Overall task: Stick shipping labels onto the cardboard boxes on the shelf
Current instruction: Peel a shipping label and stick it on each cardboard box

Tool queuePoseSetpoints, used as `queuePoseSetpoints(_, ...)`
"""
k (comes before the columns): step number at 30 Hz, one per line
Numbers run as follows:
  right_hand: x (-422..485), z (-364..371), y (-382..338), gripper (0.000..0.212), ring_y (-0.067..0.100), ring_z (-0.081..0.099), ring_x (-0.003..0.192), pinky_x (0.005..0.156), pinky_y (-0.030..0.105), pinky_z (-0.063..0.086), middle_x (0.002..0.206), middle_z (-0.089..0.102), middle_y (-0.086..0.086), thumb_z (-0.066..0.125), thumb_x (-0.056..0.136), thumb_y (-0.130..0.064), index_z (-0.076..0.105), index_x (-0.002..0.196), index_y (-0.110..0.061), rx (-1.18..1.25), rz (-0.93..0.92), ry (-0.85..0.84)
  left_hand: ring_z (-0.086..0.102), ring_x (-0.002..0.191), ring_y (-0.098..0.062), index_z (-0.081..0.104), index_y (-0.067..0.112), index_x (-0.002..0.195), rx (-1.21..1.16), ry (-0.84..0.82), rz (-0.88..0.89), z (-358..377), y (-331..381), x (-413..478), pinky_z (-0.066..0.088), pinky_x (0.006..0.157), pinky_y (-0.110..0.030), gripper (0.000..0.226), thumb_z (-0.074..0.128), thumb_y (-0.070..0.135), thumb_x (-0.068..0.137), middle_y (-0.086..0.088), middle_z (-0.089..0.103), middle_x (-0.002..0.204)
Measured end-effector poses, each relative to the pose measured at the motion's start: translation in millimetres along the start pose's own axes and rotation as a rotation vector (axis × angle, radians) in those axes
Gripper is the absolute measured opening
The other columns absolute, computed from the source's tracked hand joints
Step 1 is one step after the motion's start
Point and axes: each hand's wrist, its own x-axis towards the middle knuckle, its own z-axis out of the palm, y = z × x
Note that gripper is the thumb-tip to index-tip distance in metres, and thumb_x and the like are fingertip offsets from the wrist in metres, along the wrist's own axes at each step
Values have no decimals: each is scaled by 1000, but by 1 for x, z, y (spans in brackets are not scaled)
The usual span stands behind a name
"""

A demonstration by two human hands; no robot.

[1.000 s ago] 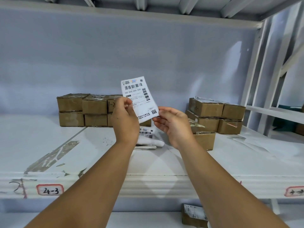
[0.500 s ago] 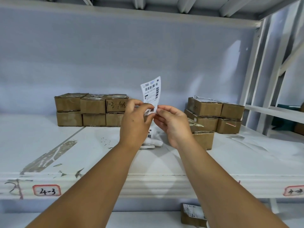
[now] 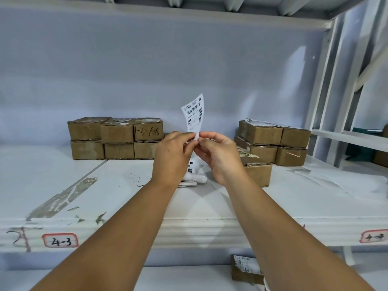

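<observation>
Paper this thin weighs next to nothing. The white shipping label with black barcodes (image 3: 194, 114) is light and floppy, and it curls a bit as it stands up in the air above the two hands. It would likely bend, crease or tear if pulled hard. Its sticky side may cling to itself or to skin once the backing comes off. The best place to hold it looks like the very edge or a corner, with just the fingertips.

The left hand (image 3: 174, 156) and right hand (image 3: 218, 156) are raised above the white metal shelf (image 3: 210, 208), with both arms reaching forward. They meet at the bottom edge of the label. Each hand pinches that edge between thumb and bent fingers, close together. They may be picking the label off its backing, but the split is too small to see.

Brown cardboard boxes (image 3: 117, 137) sit in a stack at the back left, and a second stack (image 3: 273, 141) sits at the back right. A small pile of white label sheets (image 3: 192, 177) lies on the shelf just behind the hands.
</observation>
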Motion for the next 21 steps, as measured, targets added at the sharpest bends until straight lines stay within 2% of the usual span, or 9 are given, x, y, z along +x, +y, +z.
queuePoseSetpoints(4,2,-1,2,16,14,65,61,72,24,57,68,65,10,57,85,10,62,84,-4,-67,-16,14,64,80,-20,74,11,99,-16,3,-13,-1,4,0,38,72,-12,16,66,13,86,-8,71,89)
queuePoseSetpoints(8,2,-2,2,14,10,64,61,78,24,55,72,64,7,61,84,8,64,84,-6,-125,-25,16,64,78,-22,74,10,99,-18,0,-34,-2,7,-2,40,70,-15,18,61,7,87,-8,72,88)
queuePoseSetpoints(11,1,-1,2,13,9,64,62,82,26,54,73,64,7,61,85,6,65,88,-6,-137,-21,22,65,77,-16,73,13,101,-41,-7,-49,-3,10,-2,39,68,-7,18,62,11,87,-4,72,89)
queuePoseSetpoints(15,1,-1,1,14,3,58,50,70,20,51,54,60,-4,62,84,6,63,84,-8,-134,-14,45,67,78,-16,73,14,101,-69,-24,-52,-3,10,-3,47,73,-18,21,62,7,85,-3,72,90)
queuePoseSetpoints(19,1,-1,1,14,5,58,51,67,18,51,63,60,2,65,83,5,61,82,-9,-120,-16,42,63,76,-8,73,12,101,-56,-4,-23,-2,9,-3,37,70,0,24,63,2,82,-4,72,90)
queuePoseSetpoints(21,1,-1,1,17,7,58,57,66,17,50,68,59,3,64,84,4,61,79,-12,-144,-29,50,58,84,-5,74,11,100,-65,11,-8,-2,8,-3,35,69,4,19,64,5,84,-5,73,88)
